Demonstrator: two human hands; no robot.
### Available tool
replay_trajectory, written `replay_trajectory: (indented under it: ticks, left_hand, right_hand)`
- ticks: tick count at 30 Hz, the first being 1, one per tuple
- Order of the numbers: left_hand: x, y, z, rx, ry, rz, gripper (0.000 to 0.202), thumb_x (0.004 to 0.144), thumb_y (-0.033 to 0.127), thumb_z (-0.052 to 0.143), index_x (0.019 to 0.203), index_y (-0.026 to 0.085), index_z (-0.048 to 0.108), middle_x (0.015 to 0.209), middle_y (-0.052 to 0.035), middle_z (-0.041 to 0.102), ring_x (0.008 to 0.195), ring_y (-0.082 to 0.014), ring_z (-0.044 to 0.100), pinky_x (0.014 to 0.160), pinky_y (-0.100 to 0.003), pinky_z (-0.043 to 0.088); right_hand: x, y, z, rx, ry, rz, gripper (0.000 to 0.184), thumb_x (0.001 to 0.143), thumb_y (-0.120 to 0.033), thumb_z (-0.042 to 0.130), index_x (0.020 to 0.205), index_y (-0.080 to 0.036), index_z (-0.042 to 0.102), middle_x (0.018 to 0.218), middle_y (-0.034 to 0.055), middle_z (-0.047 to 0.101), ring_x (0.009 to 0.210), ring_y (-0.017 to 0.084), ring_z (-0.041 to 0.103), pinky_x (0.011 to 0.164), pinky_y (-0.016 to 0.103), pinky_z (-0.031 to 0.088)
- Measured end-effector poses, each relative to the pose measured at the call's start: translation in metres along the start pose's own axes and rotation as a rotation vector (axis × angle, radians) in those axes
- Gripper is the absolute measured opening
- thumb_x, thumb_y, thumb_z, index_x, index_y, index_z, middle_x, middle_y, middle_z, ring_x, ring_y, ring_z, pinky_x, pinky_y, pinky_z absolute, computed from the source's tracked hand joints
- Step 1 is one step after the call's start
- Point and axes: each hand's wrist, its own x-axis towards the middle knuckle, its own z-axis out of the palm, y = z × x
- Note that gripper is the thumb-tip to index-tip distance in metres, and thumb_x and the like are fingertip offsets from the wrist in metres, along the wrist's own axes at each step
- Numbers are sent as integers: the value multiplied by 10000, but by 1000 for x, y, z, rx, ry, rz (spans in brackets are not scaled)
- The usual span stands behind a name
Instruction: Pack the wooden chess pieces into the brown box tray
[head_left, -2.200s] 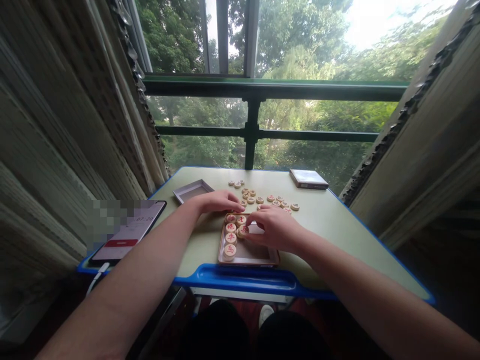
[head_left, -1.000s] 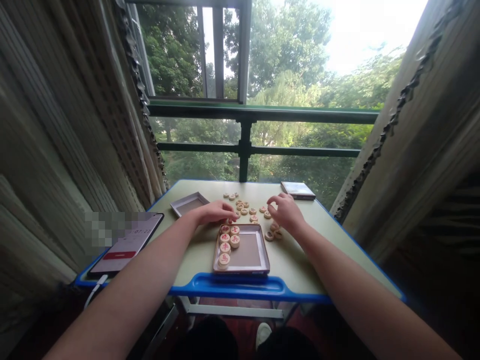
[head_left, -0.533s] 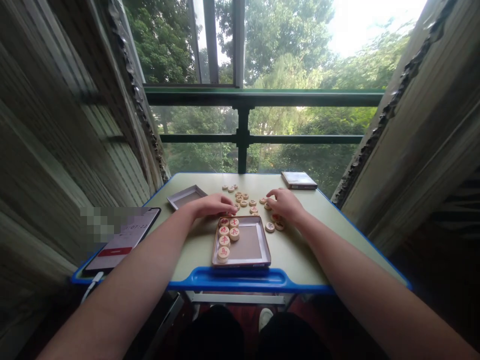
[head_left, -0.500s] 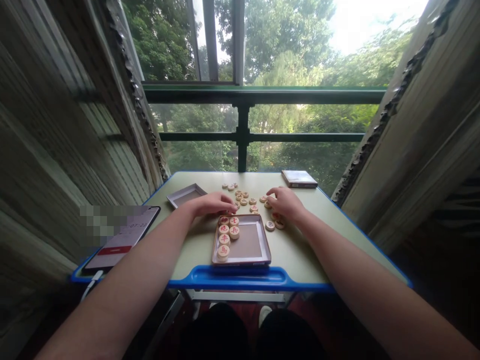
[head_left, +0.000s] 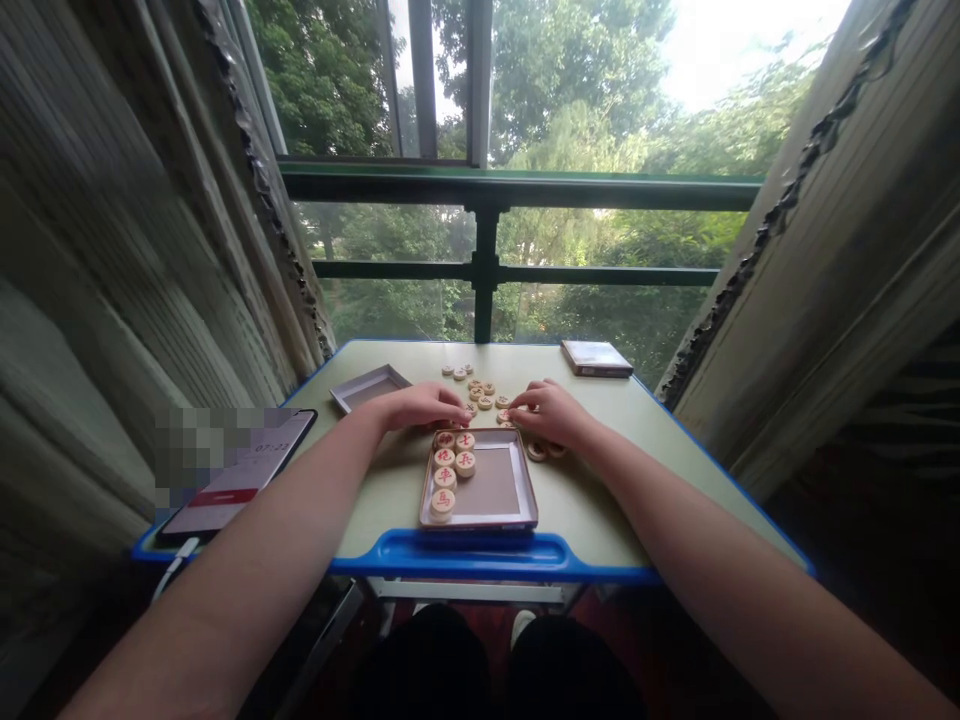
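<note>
My left hand [head_left: 429, 405] is at the far edge of a shallow open box [head_left: 501, 490], its thumb and fingertips pinched together on what looks like a small xiangqi piece, mostly hidden. Inside the box, round wooden xiangqi pieces with red characters stand in two columns on the left, among them a lower-left piece [head_left: 442, 502] and a right-column piece [head_left: 465, 463]. Right of centre my right hand [head_left: 553, 412] is palm down, fingers bent and apart. Its fingertips reach the right side of a red-marked piece [head_left: 505, 416]. Some pieces lie partly hidden under this hand.
Several loose pieces [head_left: 485, 402] lie beyond the box. A grey tray-like lid [head_left: 367, 385] sits at the left and a flat closed box [head_left: 597, 358] at the far right. A phone [head_left: 247, 475] with a cable leans at the table's [head_left: 622, 520] left edge. Curtains flank the window.
My right hand has moved left and slightly nearer, from the pieces on the right to the red-marked piece. My left hand has stayed at the box's far edge. The view has shifted slightly.
</note>
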Motion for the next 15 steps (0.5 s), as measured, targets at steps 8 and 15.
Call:
replay_trajectory:
  ticks: [8,15]
  left_hand:
    - [0,0,0,1,-5,12,461,556,538,690,780,135,676,667,-15,575,590,-108,434,516,-239,269]
    - [0,-1,-1,10,-8,4,463,567,532,690,811,140,679,692,-16,579,602,-108,439,521,-238,272]
  right_hand:
    - [1,-7,1,-11,-9,59,275,760,-418,569,859,-210,719,789,57,615,768,171,503,742,271,367]
    - [1,-6,-1,-42,12,112,267,775,-388,538,866,-208,713,815,62,636,788,177,506,738,270,363]
